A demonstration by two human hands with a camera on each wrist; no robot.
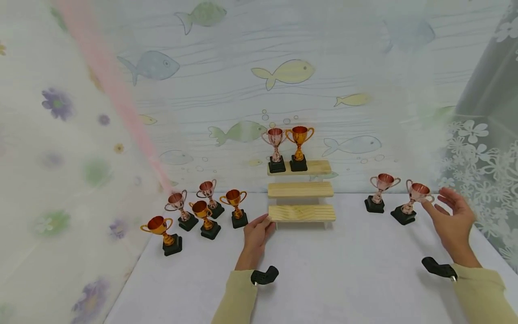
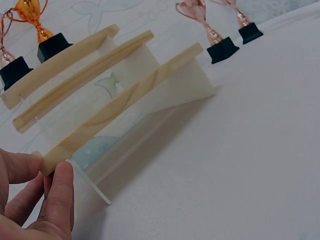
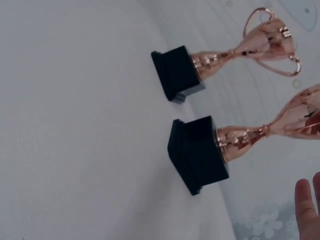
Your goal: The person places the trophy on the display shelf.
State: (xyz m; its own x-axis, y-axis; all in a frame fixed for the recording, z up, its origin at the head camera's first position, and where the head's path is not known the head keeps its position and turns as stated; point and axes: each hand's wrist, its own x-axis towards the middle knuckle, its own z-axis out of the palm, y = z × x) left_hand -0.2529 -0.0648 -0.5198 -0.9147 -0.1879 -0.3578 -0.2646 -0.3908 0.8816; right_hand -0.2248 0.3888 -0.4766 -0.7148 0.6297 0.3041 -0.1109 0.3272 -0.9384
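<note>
My left hand (image 1: pixel 256 234) grips the left end of the lowest plank of a three-step wooden display stand (image 1: pixel 301 213), thumb and fingers around the wood in the left wrist view. On its top step stand a rose-gold trophy cup (image 1: pixel 277 150) and a gold trophy cup (image 1: pixel 299 149), side by side. At the right, my right hand (image 1: pixel 452 220) is beside a rose-gold trophy (image 1: pixel 408 202), fingers spread and only loosely bent. In the right wrist view its fingertips (image 3: pixel 304 205) show apart from the cup. Another rose-gold trophy (image 1: pixel 380 193) stands just left of that one.
Several gold and rose-gold trophies stand at the left, among them a gold trophy (image 1: pixel 235 208) close to the stand. A white cloth (image 1: pixel 348 279) covers the table. Behind hangs a fish-patterned curtain (image 1: pixel 226 81), with lace (image 1: pixel 481 148) at the right.
</note>
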